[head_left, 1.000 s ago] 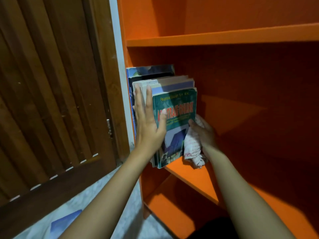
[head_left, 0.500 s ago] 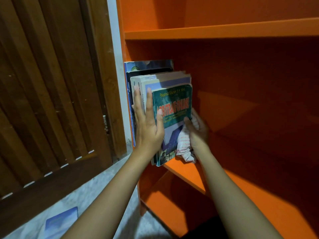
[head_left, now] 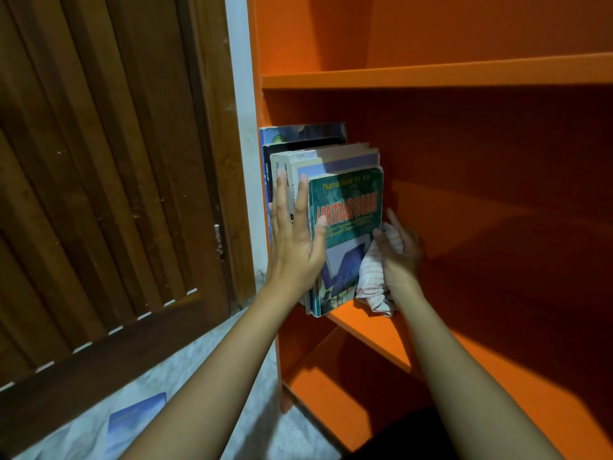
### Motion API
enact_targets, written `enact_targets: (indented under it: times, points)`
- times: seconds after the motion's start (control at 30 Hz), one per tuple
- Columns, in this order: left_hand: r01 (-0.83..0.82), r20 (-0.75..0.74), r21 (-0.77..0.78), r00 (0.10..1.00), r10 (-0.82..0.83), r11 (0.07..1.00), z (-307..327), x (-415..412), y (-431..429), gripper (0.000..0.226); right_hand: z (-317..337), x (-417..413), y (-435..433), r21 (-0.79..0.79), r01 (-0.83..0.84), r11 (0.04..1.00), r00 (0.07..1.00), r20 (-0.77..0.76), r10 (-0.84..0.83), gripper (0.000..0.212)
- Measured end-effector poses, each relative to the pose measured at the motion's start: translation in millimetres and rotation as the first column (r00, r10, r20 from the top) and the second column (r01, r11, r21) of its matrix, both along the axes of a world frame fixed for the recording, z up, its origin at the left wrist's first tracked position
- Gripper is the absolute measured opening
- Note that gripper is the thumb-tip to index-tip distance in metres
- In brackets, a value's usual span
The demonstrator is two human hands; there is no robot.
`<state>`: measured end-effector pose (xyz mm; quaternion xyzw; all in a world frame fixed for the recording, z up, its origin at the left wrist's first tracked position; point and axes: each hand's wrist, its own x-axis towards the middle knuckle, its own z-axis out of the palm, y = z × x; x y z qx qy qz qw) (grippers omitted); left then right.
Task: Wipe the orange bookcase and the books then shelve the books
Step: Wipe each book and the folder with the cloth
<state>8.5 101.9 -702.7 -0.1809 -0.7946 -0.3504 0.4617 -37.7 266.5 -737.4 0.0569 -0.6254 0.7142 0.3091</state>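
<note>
Books [head_left: 348, 207] shelved; your left hand [head_left: 295, 247] presses them flat-fingered, right hand [head_left: 403, 257] clutches cloth [head_left: 371, 280] (floor book [head_left: 136, 421] not yet shelved).

Single view from a head-worn wide-angle camera. It faces forward and slightly down, close to the bookcase [head_left: 464, 76], whose left shelves fill the frame's right. Door [head_left: 99, 177] at left, floor [head_left: 285, 436] along the bottom edge.

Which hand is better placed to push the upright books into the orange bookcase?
Likely left: the left hand lies flat, fingers straight, against the upright books; the right hand grips a white, red-striped cloth.
</note>
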Motion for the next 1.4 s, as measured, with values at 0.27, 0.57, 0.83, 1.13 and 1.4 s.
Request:
enact_targets:
  times: [0.27,0.57,0.83,1.13,1.4]
  points:
    - [-0.031,0.099,-0.086,0.994,0.039,0.996,8,14,-4,0.069,22,25,8,0.072,0.19,0.979,0.982,-0.008,-0.19,0.039]
    - [0.031,0.243,-0.092,0.97,-0.008,0.995,36,58,-35,0.062,61,80,-31,0.307,0.306,0.901,0.93,-0.299,-0.214,0.025]
    - [-0.229,0.338,-0.161,0.901,0.272,0.96,32,112,-144,0.048,69,123,-145,0.404,0.151,0.902,0.856,-0.51,0.085,0.016]
    - [-0.549,0.604,-0.133,0.615,0.507,0.825,-69,173,-299,0.04,-46,108,-301,0.647,-0.449,0.617,0.862,0.13,0.491,0.021]
    - [-0.598,0.868,-0.093,0.343,0.36,0.796,-225,177,-364,0.036,-205,96,-368,0.531,-0.73,0.43,0.68,0.626,0.382,0.022]
